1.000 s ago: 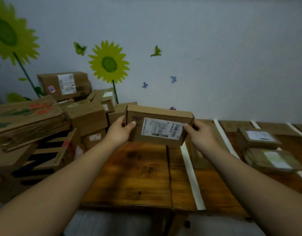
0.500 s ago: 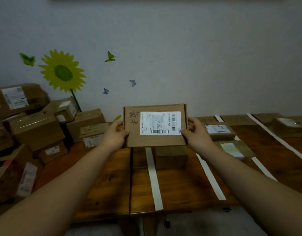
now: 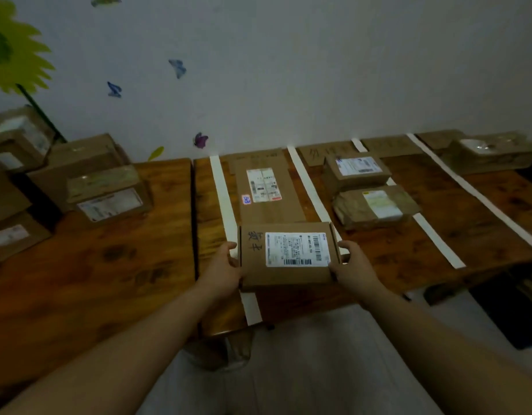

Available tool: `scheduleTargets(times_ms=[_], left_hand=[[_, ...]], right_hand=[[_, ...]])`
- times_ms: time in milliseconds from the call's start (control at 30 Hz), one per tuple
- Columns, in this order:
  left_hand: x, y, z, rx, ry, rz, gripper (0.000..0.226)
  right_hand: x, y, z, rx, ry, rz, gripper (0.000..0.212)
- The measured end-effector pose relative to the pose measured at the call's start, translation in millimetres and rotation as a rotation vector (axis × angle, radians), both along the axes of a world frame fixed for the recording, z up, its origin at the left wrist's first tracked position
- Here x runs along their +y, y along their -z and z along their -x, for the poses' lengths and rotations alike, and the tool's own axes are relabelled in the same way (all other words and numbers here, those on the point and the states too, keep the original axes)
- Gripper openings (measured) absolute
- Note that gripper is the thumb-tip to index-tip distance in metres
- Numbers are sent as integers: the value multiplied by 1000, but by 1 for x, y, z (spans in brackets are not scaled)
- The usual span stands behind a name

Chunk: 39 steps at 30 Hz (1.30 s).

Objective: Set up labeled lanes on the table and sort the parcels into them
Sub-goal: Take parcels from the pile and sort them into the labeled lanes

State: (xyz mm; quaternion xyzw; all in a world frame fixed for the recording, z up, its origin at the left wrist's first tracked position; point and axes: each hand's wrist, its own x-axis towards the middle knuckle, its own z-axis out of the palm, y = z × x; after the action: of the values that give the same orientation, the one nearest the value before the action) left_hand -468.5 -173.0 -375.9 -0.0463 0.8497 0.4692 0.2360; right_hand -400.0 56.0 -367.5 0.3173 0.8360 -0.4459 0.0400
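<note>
I hold a flat brown parcel [image 3: 258, 274] with a white shipping label and handwritten characters, face up over the near end of the first lane. My left hand [image 3: 221, 272] grips its left edge and my right hand [image 3: 353, 269] grips its right edge. White tape strips [image 3: 221, 190] mark lanes on the wooden table [image 3: 124, 265]. A long flat parcel [image 3: 266, 190] lies in the same lane behind the held one. Two parcels [image 3: 356, 172] [image 3: 375, 206] sit in the lane to the right. Cardboard lane labels [image 3: 327, 152] lie against the wall.
A pile of unsorted boxes [image 3: 106, 190] fills the table's left end. Another parcel [image 3: 489, 152] rests at the far right by the wall. The table's front edge is just under my hands, with grey floor [image 3: 303, 369] below.
The parcel was carried right from the pile, turned label up, and lowered from chest height down to the near end of the first lane. My view has swung right and down.
</note>
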Motion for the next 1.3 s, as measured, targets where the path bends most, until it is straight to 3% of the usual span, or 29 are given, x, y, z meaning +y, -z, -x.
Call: scheduleTargets(times_ms=[200, 600, 933, 1100, 1300], left_hand=[[24, 49, -25, -153, 4, -74, 47], [36, 78, -48, -127, -100, -31, 54], [41, 77, -36, -115, -26, 88, 65], [30, 45, -31, -91, -40, 150, 68], [-72, -28, -29, 21, -176, 229, 73]], right_hand=[[25, 44, -9, -83, -45, -30, 29], [35, 85, -1, -177, -355, 9, 39], [38, 97, 11, -168, -410, -12, 43], [31, 71, 17, -109, -472, -137, 53], [-37, -11, 58, 45, -657, -232, 55]])
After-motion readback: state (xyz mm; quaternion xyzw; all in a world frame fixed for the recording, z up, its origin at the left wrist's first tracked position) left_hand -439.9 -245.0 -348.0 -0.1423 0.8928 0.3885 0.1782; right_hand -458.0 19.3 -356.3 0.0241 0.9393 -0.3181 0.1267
